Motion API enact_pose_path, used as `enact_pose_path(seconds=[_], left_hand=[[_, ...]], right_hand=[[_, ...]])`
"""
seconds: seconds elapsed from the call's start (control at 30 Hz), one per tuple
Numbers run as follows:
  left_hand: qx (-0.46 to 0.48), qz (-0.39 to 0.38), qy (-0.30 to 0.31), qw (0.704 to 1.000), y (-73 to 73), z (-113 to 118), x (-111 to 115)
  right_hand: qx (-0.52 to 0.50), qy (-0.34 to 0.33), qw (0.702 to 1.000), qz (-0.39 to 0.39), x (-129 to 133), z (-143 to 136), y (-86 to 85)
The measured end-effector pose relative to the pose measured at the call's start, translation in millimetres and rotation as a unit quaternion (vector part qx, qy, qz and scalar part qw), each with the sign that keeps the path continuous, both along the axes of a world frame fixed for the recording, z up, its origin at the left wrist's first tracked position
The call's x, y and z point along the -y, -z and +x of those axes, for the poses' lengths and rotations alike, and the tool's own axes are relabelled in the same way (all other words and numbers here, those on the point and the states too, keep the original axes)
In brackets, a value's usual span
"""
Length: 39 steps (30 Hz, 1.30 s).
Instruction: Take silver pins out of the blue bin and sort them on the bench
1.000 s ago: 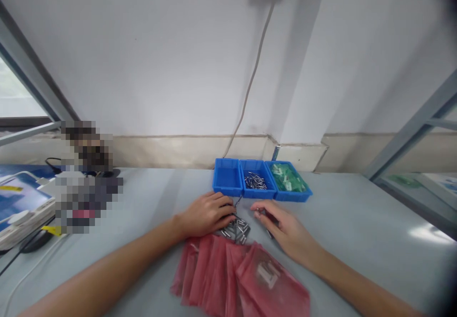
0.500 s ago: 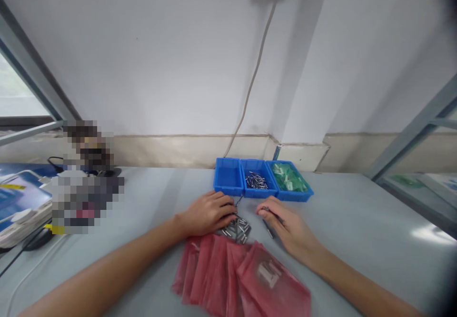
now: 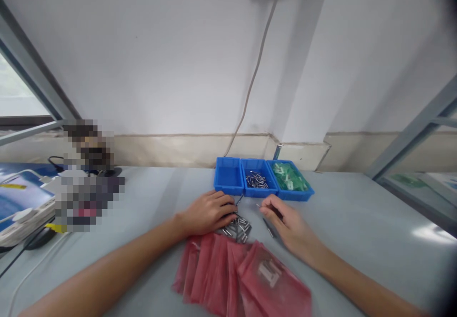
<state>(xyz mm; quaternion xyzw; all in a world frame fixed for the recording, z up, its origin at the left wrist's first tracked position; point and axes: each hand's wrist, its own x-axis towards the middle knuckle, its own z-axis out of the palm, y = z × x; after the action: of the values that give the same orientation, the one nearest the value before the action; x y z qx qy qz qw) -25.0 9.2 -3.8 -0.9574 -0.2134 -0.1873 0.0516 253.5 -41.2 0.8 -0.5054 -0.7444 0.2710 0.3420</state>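
Both hands were down at the desk [image 3: 342, 212] on my remote feed. Left hand [image 3: 209, 213]: palm down, fingers bent over the left part of a loose pile of metal pins [image 3: 242, 230]; whether it gripped any of them I could not tell, since the fingers hid what lay beneath. Right hand [image 3: 289, 222]: thumb and fingers drawn together in a pinch, grasping a small metal piece [image 3: 258, 205], of which I saw only the tip, poking out leftward.

Nearest to the camera I noted red bags [image 3: 210, 274], fanned and overlapping, toward the desk's near edge; the rightmost one showed pale pieces [image 3: 269, 273] through its film. Just beyond the bags lay the pile, between the two hands and well short of the desk's far edge. One dark rod [image 3: 268, 228] lay flat just beside the right hand, apart from the pile. Past the left fingertips I logged a thin dark stick [image 3: 239, 201], slanted toward the trays.

Farther on, three blue trays stood in a row near the far edge: left tray [image 3: 229, 190], middle tray [image 3: 260, 193] with slim metal parts [image 3: 256, 180], right tray [image 3: 296, 195] with green bags [image 3: 288, 176]. A white power strip [image 3: 41, 216] lay near the desk's left edge. Behind the far edge rose a pale wall [image 3: 178, 69], a cord [image 3: 254, 76] running up it.
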Motion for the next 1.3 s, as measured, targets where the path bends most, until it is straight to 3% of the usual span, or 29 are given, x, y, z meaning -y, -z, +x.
enact_pose_path(seconds=[0.4,0.67,0.97,1.3], left_hand=[[0.003,0.004,0.003,1.000,-0.8,-0.6,-0.2],[0.004,0.007,0.002,1.000,0.9,-1.0,-0.7],[0.008,0.005,0.004,1.000,0.8,-0.7,-0.9],[0.004,0.001,0.005,1.000,2.3,-1.6,-1.4]], right_hand=[[-0.033,0.020,0.999,-0.021,1.7,-0.9,4.6],[-0.045,-0.006,0.999,-0.029,1.6,-1.9,0.7],[-0.045,-0.022,0.999,-0.009,-3.0,1.5,3.6],[-0.051,0.004,0.999,0.004,-0.9,1.2,3.4]])
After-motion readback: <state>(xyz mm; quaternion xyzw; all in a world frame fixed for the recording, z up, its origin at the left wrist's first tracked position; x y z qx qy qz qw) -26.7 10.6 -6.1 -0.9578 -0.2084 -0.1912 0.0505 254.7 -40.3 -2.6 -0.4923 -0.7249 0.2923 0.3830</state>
